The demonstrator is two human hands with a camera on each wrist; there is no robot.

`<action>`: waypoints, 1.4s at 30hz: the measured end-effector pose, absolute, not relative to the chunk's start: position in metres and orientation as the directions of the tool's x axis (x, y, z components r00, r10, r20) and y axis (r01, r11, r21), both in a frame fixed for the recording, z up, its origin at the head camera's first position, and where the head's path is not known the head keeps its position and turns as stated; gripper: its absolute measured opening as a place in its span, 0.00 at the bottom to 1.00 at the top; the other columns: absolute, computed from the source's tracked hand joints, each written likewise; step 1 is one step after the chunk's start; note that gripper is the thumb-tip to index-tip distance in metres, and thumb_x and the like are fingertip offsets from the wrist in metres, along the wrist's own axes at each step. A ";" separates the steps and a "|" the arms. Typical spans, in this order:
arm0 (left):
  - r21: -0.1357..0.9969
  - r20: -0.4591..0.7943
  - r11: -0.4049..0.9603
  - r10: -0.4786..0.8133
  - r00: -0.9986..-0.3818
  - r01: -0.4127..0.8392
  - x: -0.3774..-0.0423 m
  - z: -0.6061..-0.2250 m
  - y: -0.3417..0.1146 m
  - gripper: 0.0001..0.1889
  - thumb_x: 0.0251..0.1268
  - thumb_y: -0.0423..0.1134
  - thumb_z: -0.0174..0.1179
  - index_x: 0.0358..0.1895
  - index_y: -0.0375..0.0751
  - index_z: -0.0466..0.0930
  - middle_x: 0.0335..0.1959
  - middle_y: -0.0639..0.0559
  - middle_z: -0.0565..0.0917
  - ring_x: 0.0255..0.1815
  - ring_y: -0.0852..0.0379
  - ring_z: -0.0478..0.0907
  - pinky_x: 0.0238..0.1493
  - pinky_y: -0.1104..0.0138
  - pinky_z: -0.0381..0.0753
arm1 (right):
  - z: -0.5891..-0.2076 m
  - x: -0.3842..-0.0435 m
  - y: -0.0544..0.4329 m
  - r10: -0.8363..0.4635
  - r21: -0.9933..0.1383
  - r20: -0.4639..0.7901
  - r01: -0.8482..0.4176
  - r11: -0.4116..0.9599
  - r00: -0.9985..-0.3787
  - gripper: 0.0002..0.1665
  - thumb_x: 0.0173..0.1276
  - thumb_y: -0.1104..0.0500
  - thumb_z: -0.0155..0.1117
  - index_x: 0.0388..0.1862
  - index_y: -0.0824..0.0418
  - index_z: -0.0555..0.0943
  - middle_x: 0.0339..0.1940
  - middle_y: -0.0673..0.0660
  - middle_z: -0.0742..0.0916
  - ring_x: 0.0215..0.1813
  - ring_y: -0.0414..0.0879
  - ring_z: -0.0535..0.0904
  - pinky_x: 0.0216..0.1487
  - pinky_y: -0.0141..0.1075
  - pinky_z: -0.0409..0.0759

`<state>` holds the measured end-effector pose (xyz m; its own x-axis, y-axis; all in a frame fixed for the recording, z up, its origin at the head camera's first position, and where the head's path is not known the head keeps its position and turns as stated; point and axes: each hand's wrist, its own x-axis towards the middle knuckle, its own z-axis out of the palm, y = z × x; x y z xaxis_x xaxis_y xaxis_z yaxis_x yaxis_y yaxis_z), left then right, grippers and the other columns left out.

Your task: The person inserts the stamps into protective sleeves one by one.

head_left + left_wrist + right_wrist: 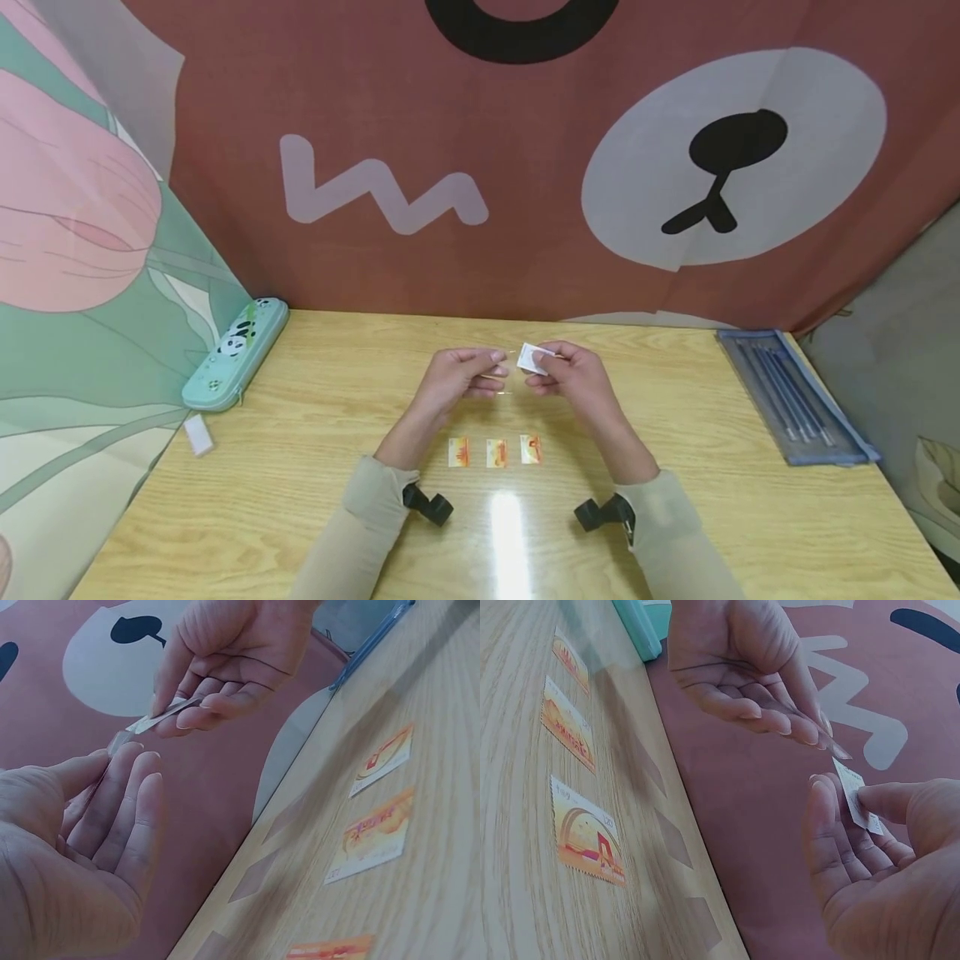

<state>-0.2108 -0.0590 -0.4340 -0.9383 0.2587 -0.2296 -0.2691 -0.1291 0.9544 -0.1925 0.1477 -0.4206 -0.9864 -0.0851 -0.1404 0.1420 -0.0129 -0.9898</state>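
Observation:
Over the middle of the table, my left hand (456,377) pinches a small clear plastic sleeve (118,741) between thumb and fingers. Facing it, my right hand (577,379) pinches a small white piece of paper (530,358) with faint print, its thumb lying across it. In the right wrist view the corner of the paper (853,791) is close to the sleeve's edge; whether it is inside I cannot tell. Three orange and white stamps (497,453) with toothed edges lie in a row between my forearms. Beyond them, see-through rectangles (673,838) lie flat on the wood.
A mint pencil case (236,354) with a panda stands at the table's left edge, a white eraser-like block (198,435) just in front. On the right lies a blue mesh pouch (795,400) holding pencil-like sticks. A printed cloth (525,258) hangs behind the table (300,517).

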 end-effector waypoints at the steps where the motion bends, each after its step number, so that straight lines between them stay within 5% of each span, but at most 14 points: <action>1: 0.956 -0.227 -0.124 0.260 -0.938 -0.266 -0.211 -0.434 -0.059 0.19 0.71 0.41 0.65 0.56 0.29 0.83 0.40 0.39 0.91 0.31 0.57 0.90 0.44 0.57 0.90 | -0.421 -0.192 0.147 -0.086 -0.990 -0.137 0.139 -0.010 -0.987 0.18 0.77 0.61 0.59 0.57 0.74 0.77 0.34 0.54 0.91 0.31 0.40 0.88 0.37 0.34 0.89; 10: 0.966 -0.196 -0.123 0.224 -0.955 -0.227 -0.210 -0.436 -0.058 0.16 0.70 0.42 0.65 0.49 0.31 0.87 0.37 0.42 0.91 0.41 0.44 0.91 0.43 0.58 0.90 | -0.420 -0.190 0.144 -0.059 -0.994 -0.109 0.109 0.006 -0.992 0.17 0.77 0.61 0.60 0.54 0.74 0.79 0.36 0.60 0.89 0.32 0.40 0.86 0.40 0.36 0.90; 16: 0.968 -0.185 -0.130 0.209 -0.960 -0.215 -0.209 -0.435 -0.057 0.18 0.70 0.43 0.66 0.49 0.29 0.87 0.34 0.45 0.91 0.35 0.53 0.91 0.42 0.59 0.90 | -0.419 -0.189 0.145 -0.062 -0.994 -0.113 0.112 0.018 -0.992 0.18 0.76 0.61 0.60 0.56 0.74 0.79 0.38 0.63 0.89 0.31 0.39 0.86 0.39 0.34 0.89; 42: 0.964 -0.187 -0.155 0.180 -0.966 -0.216 -0.208 -0.436 -0.052 0.20 0.68 0.47 0.67 0.47 0.30 0.87 0.34 0.45 0.91 0.29 0.60 0.89 0.35 0.66 0.90 | -0.418 -0.188 0.145 -0.048 -0.994 -0.110 0.109 0.018 -0.993 0.17 0.76 0.60 0.60 0.55 0.73 0.79 0.34 0.57 0.90 0.30 0.40 0.86 0.38 0.33 0.89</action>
<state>-0.2078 -0.0521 -0.4359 -0.9657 0.1798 -0.1874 -0.2160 -0.1552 0.9640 -0.1884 0.1448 -0.4177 -0.9927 -0.0485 -0.1100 0.1093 0.0180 -0.9939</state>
